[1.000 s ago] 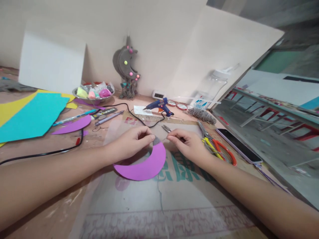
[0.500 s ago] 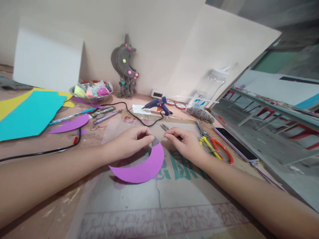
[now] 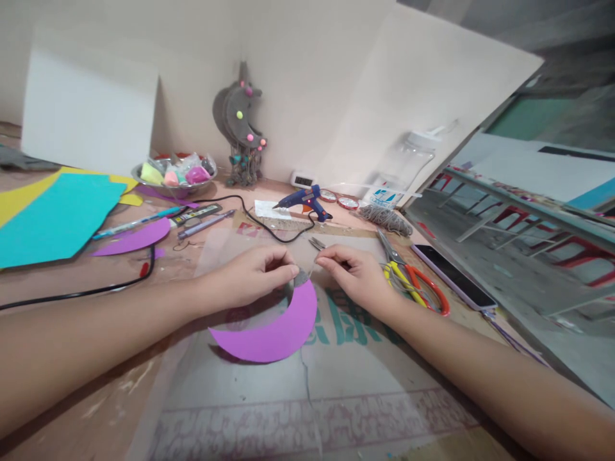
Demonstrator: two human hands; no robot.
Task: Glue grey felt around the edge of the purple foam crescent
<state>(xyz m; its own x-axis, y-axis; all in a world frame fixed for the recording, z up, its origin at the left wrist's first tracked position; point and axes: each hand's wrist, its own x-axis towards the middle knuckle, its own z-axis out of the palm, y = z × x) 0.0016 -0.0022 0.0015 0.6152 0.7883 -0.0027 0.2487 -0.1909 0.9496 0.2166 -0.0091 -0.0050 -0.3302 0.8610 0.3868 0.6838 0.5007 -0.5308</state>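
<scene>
A purple paper crescent [image 3: 276, 336] hangs from my left hand [image 3: 269, 272], whose thumb and fingers pinch its upper tip. Grey yarn [image 3: 300, 278] is wrapped round that tip, beside my left thumb. To the right, my right hand [image 3: 348, 272] pinches a thin strand of the same yarn running from the crescent's tip. A loose length of yarn [image 3: 306, 378] trails down over the printed sheet below. Just beyond my right fingertips lie pliers-like metal tips [image 3: 317, 243], which join yellow handles [image 3: 408, 288] past my wrist.
Orange-handled scissors [image 3: 425, 288] and a phone [image 3: 454, 276] lie at right. A blue glue gun [image 3: 302, 202] with a black cord rests behind my hands. Further back stand a grey moon ornament [image 3: 239, 121], a clear bottle [image 3: 403, 169] and a metal bowl [image 3: 175, 189]. Turquoise sheets [image 3: 62, 218] lie left.
The crescent's lower part has swung slightly down. More grey yarn shows between my hands, with the strand now stretched toward my right fingers. Both hands stay nearly in place.
</scene>
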